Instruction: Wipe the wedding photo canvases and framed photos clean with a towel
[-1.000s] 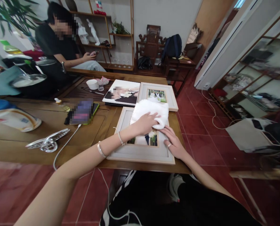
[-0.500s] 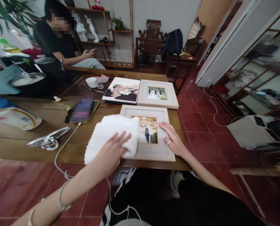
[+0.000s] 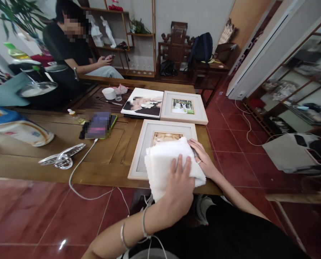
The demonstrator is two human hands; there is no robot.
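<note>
A white folded cloth (image 3: 165,162) lies over the near half of a pale wooden photo frame (image 3: 145,138) at the table's front edge. My left hand (image 3: 179,185) presses flat on the cloth, fingers stretched out on top of it. My right hand (image 3: 203,160) rests flat on the frame's right side, fingers extended, partly under the cloth's edge. The photo in the frame is mostly covered; only its top strip shows.
A second framed photo (image 3: 184,107) and a large print (image 3: 143,103) lie beyond. A phone (image 3: 99,125) with a white cable, a metal object (image 3: 60,160), a white cup (image 3: 108,93) and a bag (image 3: 17,129) sit on the wooden table (image 3: 68,144). A person in black (image 3: 68,46) sits at the far left.
My left hand has swept the cloth from the frame's top to its left edge and now across the lower part. My right hand has stayed on the frame's right side.
</note>
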